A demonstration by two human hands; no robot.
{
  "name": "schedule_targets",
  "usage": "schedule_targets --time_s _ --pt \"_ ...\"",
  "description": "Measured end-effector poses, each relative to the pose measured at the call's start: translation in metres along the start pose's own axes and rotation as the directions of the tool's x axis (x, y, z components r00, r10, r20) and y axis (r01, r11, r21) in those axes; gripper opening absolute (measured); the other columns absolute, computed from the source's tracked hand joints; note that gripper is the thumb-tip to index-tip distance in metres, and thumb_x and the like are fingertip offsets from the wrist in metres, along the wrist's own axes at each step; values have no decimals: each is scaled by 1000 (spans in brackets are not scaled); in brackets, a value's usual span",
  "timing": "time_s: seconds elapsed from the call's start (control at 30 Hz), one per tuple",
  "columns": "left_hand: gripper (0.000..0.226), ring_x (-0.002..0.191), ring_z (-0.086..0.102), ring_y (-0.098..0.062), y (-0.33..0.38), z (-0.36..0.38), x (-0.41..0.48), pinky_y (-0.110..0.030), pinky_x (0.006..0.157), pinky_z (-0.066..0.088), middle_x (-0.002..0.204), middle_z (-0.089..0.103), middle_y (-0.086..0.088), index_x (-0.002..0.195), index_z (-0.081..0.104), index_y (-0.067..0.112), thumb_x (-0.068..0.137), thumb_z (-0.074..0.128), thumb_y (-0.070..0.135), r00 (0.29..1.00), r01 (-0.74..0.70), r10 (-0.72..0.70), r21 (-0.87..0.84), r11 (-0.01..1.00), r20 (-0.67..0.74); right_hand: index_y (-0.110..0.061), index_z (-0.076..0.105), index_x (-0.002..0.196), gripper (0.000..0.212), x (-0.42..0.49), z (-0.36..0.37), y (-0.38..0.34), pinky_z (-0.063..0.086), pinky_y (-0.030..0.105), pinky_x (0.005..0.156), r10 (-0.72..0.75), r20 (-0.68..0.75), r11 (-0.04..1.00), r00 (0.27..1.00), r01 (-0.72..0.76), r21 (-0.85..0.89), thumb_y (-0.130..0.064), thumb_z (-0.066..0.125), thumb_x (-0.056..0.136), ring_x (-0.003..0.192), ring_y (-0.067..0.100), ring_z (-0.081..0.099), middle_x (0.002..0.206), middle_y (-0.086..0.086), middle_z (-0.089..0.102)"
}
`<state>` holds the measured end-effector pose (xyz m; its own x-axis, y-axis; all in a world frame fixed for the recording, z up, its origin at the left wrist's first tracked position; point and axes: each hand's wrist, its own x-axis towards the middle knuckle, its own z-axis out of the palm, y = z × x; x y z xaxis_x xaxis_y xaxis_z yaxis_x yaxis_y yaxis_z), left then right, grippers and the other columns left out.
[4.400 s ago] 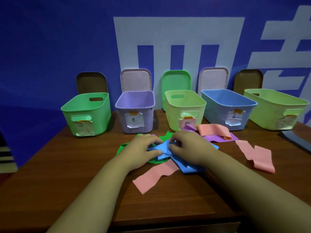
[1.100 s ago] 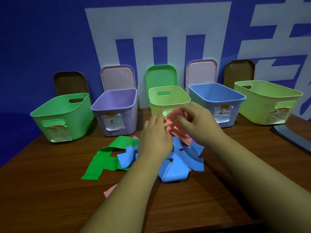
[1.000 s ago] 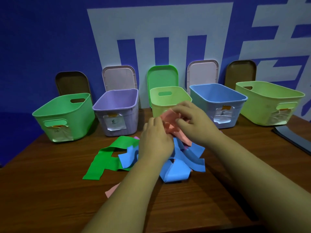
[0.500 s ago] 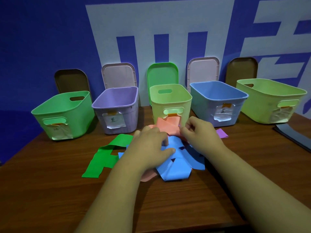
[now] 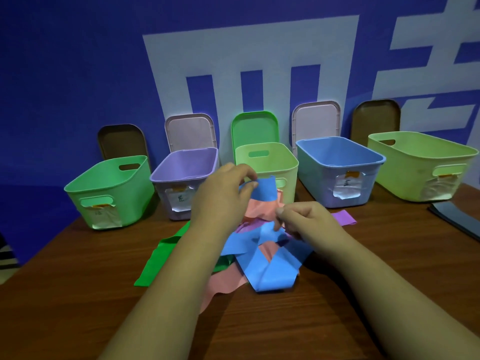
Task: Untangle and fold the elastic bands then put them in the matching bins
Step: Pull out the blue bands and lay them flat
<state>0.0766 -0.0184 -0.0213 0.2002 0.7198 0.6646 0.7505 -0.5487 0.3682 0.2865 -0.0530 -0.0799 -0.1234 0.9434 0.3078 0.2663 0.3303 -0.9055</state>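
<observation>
The left hand [image 5: 223, 201] is pinching up one end of the flat blue elastic band [image 5: 262, 189]; just right, the right hand [image 5: 310, 220] is pinching the tangled multicoloured band heap [image 5: 259, 211].

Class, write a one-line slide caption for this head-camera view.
Left hand holds up one end of the blue band while the right hand pinches the tangle, before five open bins.

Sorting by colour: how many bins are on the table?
5, in one row along the back: green bin far left, then purple bin, small lime bin, blue bin, large lime bin far right. None look hidden.
</observation>
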Motion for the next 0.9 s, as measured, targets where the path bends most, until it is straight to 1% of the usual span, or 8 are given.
schedule_targets --time_s 0.1,0.2,0.33,0.4,0.47,0.63,0.77,0.9 --pt "9 86 60 -11 5 11 0 -40 81 55 94 60 12 101 75 38 95 74 31 986 -44 51 -43 998 160 -6 78 89 42 0 5 -1 46 22 58 60 53 996 997 -64 66 -32 54 112 60 16 48 64 9 52" --pt "14 84 59 -2 0 21 -10 -35 82 54 96 65 15 98 78 38 93 75 26 944 -6 51 -139 990 325 -14 71 74 51 2 3 5 41 25 55 105 87 993 991 -110 48 -41 51 112 55 14 47 63 9 56" --pt "12 86 67 -5 -6 23 -22 -34 83 58 102 72 14 99 79 40 94 76 29 922 123 -9 -271 955 387 -15 70 76 50 4 1 11 37 23 55 136 120 990 983 -131 -48 -46 52 112 52 9 47 60 0 60" --pt "12 88 68 -5 -6 21 -23 -33 85 58 104 74 15 101 80 39 95 75 30 913 157 -33 -277 948 406 -19 69 75 46 5 4 12 36 19 52 138 124 990 983 -134 -44 -38 51 113 49 6 45 56 -7 60" --pt "14 88 67 -5 -3 17 -25 -27 84 57 105 74 14 103 81 38 97 73 27 912 175 -41 -297 939 409 -15 68 78 44 7 5 13 36 17 50 125 106 992 986 -124 -22 -33 51 114 48 6 44 55 -7 58" --pt "22 89 67 0 -1 14 -32 -11 76 50 106 74 15 107 82 39 98 72 21 915 221 -75 -338 915 396 -11 71 85 47 9 2 18 35 26 56 120 105 992 987 -115 -60 -44 52 112 53 11 45 58 -2 55" --pt "17 94 69 1 -1 16 -34 -23 86 55 107 75 18 107 80 40 99 73 27 914 274 -123 -365 890 387 -15 72 85 41 7 2 14 36 31 59 104 101 991 989 -95 -92 -39 52 113 55 10 46 57 -8 55" --pt "11 91 70 -5 1 20 -35 -33 87 58 101 77 18 97 81 41 97 74 32 922 309 -172 -393 866 346 -23 71 84 37 2 2 2 38 25 60 99 108 988 989 -84 -130 -31 51 114 54 5 47 57 -17 60"
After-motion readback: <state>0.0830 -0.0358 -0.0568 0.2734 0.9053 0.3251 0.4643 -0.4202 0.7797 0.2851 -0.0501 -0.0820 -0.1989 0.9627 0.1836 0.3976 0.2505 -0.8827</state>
